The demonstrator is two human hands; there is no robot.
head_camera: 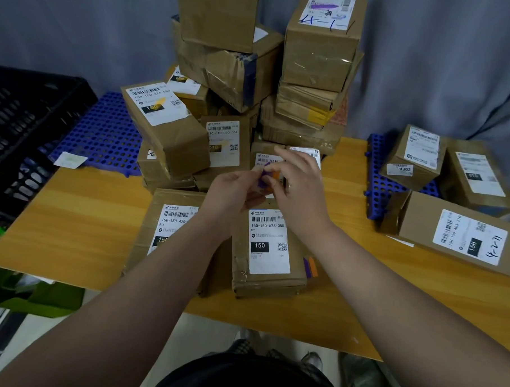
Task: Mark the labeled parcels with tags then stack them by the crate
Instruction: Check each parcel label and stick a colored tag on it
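Nearest parcel [270,246] lies flat near the front edge of the table [71,229], white label up, printed 150-150-A26-050. Two stuck tags [310,266], one purple and one orange, sit side by side at its right edge, just beside the label. A second parcel [171,219] lies just beside it on the left, partly hidden by the left forearm. Over the far end of the nearest parcel, left hand [236,189] and right hand [299,183] meet with fingers curled, both pinching a tag bundle [264,179] of purple and orange strips at the fingertips; which strip each hand holds cannot be told. Behind the hands rises the parcel pile [318,58], labelled brown boxes stacked unevenly, several tilted. To its right, three parcels [456,231] rest partly on a blue mat [378,181]. At far left the black crate [26,119] stands beside another blue mat [104,131], which lies between it and the pile.
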